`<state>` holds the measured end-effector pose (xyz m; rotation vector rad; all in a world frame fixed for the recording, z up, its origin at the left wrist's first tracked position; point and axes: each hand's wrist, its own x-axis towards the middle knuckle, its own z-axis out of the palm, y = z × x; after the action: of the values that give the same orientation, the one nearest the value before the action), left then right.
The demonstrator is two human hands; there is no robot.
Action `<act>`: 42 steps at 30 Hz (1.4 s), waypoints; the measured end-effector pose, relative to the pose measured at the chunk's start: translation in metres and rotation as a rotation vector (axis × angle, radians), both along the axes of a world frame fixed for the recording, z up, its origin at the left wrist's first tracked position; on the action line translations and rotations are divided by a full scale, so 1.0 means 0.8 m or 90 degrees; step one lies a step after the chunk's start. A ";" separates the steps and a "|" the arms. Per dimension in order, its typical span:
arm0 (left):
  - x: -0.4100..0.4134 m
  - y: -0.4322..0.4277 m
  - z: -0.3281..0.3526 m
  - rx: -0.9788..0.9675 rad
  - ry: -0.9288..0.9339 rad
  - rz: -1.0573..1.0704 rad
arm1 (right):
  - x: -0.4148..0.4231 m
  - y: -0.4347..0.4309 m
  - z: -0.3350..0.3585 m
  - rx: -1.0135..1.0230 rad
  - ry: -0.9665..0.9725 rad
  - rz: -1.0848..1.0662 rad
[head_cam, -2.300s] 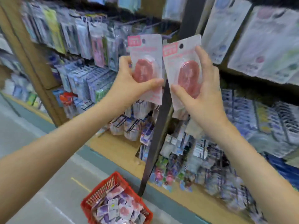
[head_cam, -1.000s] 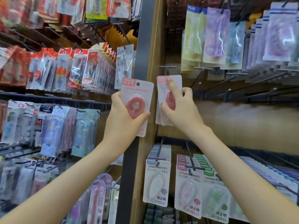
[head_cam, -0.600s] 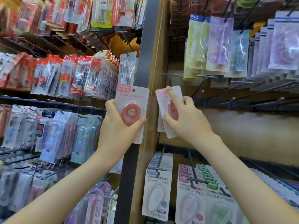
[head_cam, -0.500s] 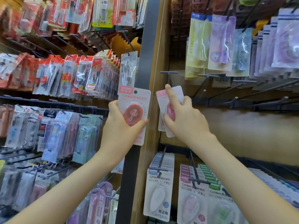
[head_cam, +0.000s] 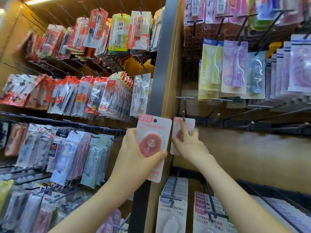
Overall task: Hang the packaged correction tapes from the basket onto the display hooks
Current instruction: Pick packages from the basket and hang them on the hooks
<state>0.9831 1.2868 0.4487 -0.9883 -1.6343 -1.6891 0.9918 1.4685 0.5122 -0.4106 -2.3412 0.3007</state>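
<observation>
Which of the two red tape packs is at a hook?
The pack in the right hand: its top is at the empty hook. The left hand holds the other pack clear, before the post.

Red pen packs [head_cam: 94, 96] crowd the left shelves, with pastel packs [head_cam: 75, 157] below them. A grey post [head_cam: 161, 64] stands between these and a yellow PLUS pack [head_cam: 208, 68] beside a purple pack [head_cam: 234, 68].

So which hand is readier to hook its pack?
Right hand: its pack is at the tip of the empty hook, while the left hand holds the other pack off to the side.
</observation>
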 end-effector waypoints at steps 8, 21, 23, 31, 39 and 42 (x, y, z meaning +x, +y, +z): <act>0.034 0.013 0.020 -0.035 0.071 -0.055 | 0.087 -0.054 -0.027 -0.360 0.277 0.557; -0.016 0.033 0.028 -0.183 0.374 0.418 | 0.084 -0.027 0.003 -0.247 0.303 0.485; -0.035 0.033 0.025 -0.247 0.395 0.459 | 0.076 -0.026 0.004 -0.221 0.282 0.461; -0.051 0.033 0.021 -0.273 0.450 0.494 | 0.049 -0.030 0.002 -0.052 0.332 0.395; -0.061 0.037 0.019 -0.211 0.446 0.395 | 0.051 -0.030 -0.001 -0.099 0.407 0.396; -0.063 0.038 0.019 -0.194 0.449 0.371 | 0.054 -0.026 0.004 -0.150 0.384 0.423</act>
<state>0.9328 1.3169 0.4642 -0.9654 -1.4929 -0.6147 1.0349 1.4478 0.5158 0.3373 -1.7757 0.8848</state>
